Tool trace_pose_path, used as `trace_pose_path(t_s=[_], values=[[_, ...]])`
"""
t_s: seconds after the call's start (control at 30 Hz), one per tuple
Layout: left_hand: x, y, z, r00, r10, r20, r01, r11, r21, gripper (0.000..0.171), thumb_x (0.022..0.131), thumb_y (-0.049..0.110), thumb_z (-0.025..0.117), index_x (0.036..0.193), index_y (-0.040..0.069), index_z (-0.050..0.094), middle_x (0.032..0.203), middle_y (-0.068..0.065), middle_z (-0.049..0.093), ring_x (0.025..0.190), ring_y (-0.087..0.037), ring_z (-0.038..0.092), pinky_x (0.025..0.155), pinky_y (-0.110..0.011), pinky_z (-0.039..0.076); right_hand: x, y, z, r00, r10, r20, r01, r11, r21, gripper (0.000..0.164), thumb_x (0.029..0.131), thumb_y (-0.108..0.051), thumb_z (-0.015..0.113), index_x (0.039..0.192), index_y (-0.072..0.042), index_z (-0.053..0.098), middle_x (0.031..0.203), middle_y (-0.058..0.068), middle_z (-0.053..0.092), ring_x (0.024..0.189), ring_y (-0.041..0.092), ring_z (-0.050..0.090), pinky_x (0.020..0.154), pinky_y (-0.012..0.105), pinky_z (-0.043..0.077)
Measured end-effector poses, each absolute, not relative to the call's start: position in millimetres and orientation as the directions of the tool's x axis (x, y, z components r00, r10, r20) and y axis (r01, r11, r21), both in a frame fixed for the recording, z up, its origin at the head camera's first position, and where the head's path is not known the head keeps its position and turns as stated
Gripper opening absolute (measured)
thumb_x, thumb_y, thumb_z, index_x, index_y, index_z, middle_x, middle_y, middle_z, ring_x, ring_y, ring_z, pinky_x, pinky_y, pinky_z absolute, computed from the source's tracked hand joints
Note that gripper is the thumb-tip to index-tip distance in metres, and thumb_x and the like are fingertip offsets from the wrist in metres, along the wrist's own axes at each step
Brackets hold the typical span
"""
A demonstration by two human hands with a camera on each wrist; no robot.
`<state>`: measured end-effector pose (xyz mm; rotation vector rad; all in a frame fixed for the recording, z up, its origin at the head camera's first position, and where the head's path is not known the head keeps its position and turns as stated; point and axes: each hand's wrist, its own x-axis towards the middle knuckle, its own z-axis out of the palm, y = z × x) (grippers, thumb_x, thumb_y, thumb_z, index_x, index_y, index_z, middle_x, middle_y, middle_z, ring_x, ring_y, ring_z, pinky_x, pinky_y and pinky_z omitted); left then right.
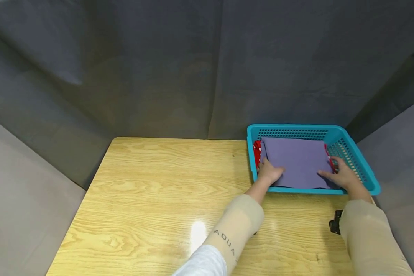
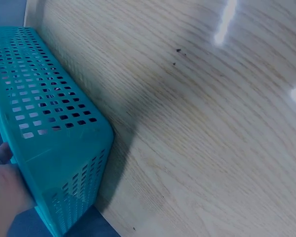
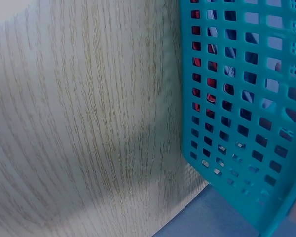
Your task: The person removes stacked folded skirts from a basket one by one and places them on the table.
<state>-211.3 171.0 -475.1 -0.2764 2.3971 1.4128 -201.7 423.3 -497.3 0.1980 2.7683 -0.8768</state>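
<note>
A folded purple cloth (image 1: 296,159) lies in a turquoise plastic basket (image 1: 293,126) at the table's right side. My left hand (image 1: 270,172) grips the cloth's left edge, thumb on top and fingers down by the basket wall. At the opposite edge, my right hand (image 1: 345,176) holds the cloth with its thumb over it and its fingers along the side. Red dotted fabric (image 1: 257,151) shows from under the cloth. The left wrist view catches part of the left hand (image 2: 7,192) at the basket rim; the right hand's fingers are mostly hidden in the right wrist view.
The basket stands on a light wooden table (image 1: 151,191), close to its back edge. Dark grey curtain (image 1: 165,69) hangs behind, and pale panels (image 1: 17,207) flank both sides. Through the basket's perforated wall (image 3: 237,98), red and dark fabric shows.
</note>
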Motion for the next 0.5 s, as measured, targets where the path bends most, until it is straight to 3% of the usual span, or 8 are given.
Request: trace_pose_path(t_s=[0.17,0.5], values=[[-213.0,170.9,-476.0,-0.894,-0.018,-0.448,-0.419,0.391,0.820,0.076,0.078,0.026,0.069,0.140,0.006,0.028,0.144,-0.015,0.028,0.133,-0.028,0.026,0.102,-0.040,0.032,-202.8,421.3,-495.3,-0.954,0.055,-0.293,0.212,0.816,-0.538,0.093,0.088,-0.047,0.053,0.140,0.010,0.001,0.130,0.046,0.019,0.115,0.062,0.022,0.089,0.069,0.025],[-215.9,172.1,-477.7,-0.881,-0.023,-0.473,-0.461,0.272,0.844,0.086,0.072,0.018,0.073,0.142,0.005,0.025,0.140,-0.014,0.033,0.127,-0.025,0.034,0.100,-0.037,0.035,-206.2,423.9,-496.6,-0.946,0.046,-0.321,0.221,0.816,-0.533,0.093,0.089,-0.047,0.051,0.140,0.011,-0.002,0.130,0.047,0.016,0.116,0.062,0.021,0.090,0.068,0.025]])
